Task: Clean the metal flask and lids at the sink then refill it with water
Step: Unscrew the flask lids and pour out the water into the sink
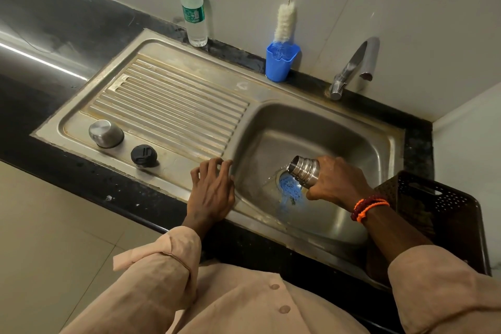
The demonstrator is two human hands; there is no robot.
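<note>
My right hand (334, 184) grips the metal flask (305, 171) over the sink basin (352, 143). The flask is tipped with its open mouth pointing left and down, and water runs from it onto the blue drain strainer (290, 187). My left hand (211, 187) rests on the sink's rim beside the basin, fingers spread and holding nothing. On the drainboard (173, 100) to the left lie the steel cup lid (106, 133), upside down, and the black inner lid (143, 155).
A tap (355, 67) stands behind the basin, with no water coming from it. A blue cup (280, 63) holding a bottle brush (285, 23) and a plastic water bottle (193, 10) stand by the wall. A dark perforated basket (439, 206) sits at the right.
</note>
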